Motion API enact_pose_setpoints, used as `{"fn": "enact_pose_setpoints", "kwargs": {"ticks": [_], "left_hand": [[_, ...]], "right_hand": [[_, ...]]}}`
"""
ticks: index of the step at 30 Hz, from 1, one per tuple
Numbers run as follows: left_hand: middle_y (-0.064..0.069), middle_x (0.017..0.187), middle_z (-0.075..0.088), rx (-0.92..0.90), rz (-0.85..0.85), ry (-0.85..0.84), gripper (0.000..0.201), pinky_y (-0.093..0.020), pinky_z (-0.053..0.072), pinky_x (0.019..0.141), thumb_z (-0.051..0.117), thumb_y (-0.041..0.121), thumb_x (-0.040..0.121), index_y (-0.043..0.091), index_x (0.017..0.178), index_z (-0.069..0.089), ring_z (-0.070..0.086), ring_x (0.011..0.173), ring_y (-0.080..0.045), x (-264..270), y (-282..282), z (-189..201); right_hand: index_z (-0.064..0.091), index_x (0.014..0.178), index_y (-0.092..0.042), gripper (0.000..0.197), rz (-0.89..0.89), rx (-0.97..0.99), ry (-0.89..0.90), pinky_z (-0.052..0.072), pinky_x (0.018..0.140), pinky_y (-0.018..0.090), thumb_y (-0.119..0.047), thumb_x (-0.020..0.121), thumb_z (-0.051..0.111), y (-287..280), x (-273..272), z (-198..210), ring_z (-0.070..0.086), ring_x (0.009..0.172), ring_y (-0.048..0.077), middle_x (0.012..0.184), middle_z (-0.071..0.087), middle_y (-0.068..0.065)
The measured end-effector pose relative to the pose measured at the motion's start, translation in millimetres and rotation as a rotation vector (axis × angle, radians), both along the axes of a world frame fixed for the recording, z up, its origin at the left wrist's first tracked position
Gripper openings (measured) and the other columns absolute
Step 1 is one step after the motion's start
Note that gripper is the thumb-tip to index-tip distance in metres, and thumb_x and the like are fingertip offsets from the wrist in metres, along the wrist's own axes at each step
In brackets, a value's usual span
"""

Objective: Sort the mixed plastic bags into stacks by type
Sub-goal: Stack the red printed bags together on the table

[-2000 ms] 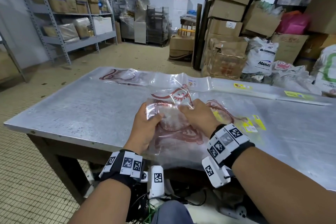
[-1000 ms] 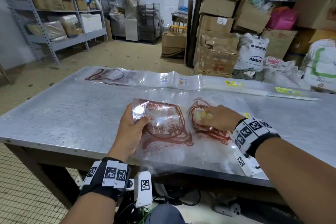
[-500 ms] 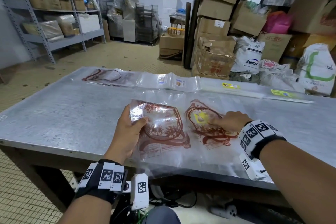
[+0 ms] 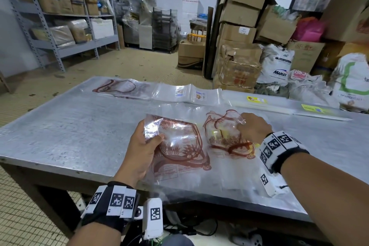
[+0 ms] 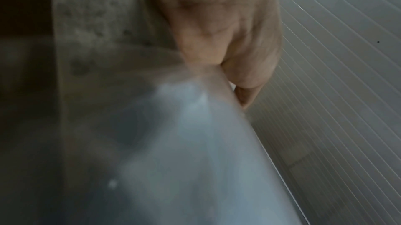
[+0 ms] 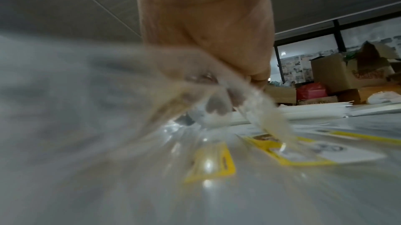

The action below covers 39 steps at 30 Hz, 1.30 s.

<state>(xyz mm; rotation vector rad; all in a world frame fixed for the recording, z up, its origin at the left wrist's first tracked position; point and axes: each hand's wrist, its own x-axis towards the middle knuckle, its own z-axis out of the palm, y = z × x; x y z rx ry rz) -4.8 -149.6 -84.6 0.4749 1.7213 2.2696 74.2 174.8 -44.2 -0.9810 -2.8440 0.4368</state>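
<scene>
1. L hand [image 4: 142, 151]: thumb over, fingers under, gripping red-print bag [image 4: 175, 144], raised off table [image 4: 79, 126] near front edge.
2. R hand [image 4: 254, 128]: pinching top edge of second red-print bag [image 4: 223, 132], just right of first, atop loose clear bags.
3. Far edge, L to R: red-print stack [image 4: 121, 88], small-label stack [image 4: 189, 93], yellow-label stack [image 4: 257, 100].

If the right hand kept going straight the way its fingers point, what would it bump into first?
The right hand points up the table and a bit leftward, pinching a red-printed bag. Straight on, it would probably meet first the row of clear bags with small picture labels at the far edge, though depth is hard to judge.
</scene>
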Motion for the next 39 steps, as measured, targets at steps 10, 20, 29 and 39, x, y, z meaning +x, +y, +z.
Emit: {"fn": "enact_pose_setpoints", "kwargs": {"ticks": [10,20,29,39], "left_hand": [[-0.013,0.107,0.074,-0.009,0.017,-0.014,0.051,-0.026,0.059,0.061,0.061,-0.004,0.097,0.031,0.133,0.055,0.073,0.075,-0.011,-1.2,0.8,-1.0],[-0.018,0.117,0.071,-0.031,0.033,-0.002,0.054,-0.024,0.059,0.066,0.062,-0.002,0.098,0.038,0.134,0.053,0.073,0.080,-0.011,1.0,0.6,-1.8],[-0.018,0.117,0.071,-0.041,0.036,-0.004,0.053,-0.024,0.059,0.065,0.061,-0.002,0.098,0.033,0.138,0.051,0.074,0.081,-0.012,3.1,0.2,-0.3],[-0.021,0.124,0.068,-0.036,0.027,0.005,0.052,-0.025,0.059,0.066,0.063,-0.001,0.097,0.036,0.134,0.054,0.072,0.084,-0.012,0.2,0.5,-1.9]], "right_hand": [[0.054,0.107,-0.020,0.006,0.094,-0.240,0.354,0.038,0.047,0.026,-0.018,0.102,0.056,6.2,-6.8,32.4,0.049,0.055,0.018,0.085,0.063,0.006],[0.049,0.130,-0.031,0.059,0.221,-0.248,0.063,0.051,0.066,0.032,-0.021,0.084,0.083,29.3,9.0,60.5,0.063,0.073,0.022,0.108,0.063,0.010],[0.039,0.149,-0.018,0.071,0.010,-0.418,0.133,0.046,0.060,0.025,-0.020,0.090,0.078,31.5,10.7,28.5,0.062,0.071,0.014,0.092,0.066,0.005],[0.067,0.095,-0.008,0.019,0.018,-0.419,0.186,0.046,0.062,0.027,-0.021,0.089,0.079,28.8,9.9,23.8,0.062,0.072,0.019,0.089,0.070,0.009]]}}
